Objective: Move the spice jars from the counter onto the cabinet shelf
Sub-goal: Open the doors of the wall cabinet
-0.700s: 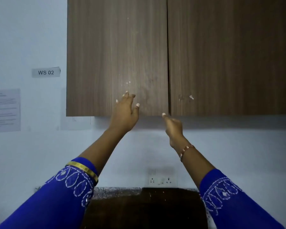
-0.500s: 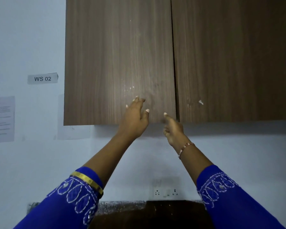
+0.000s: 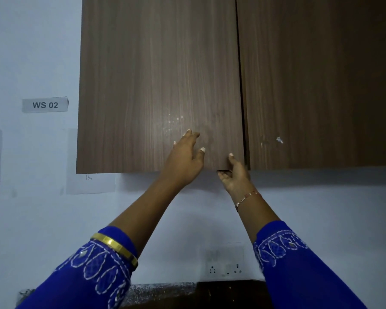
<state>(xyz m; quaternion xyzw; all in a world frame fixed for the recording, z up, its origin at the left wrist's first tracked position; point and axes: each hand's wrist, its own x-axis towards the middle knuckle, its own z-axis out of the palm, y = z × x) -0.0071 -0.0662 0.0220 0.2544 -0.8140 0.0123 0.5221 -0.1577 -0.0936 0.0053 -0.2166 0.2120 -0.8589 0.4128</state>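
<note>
1. Spice jars are not seen in view; the cabinet left door is shown nearly closed.
2. Left hand is raised flat against that door's lower part, fingers straight, nothing held.
3. Right hand is hooked on the door's bottom right corner, thumb on its face, fingers curled beneath the edge.
</note>
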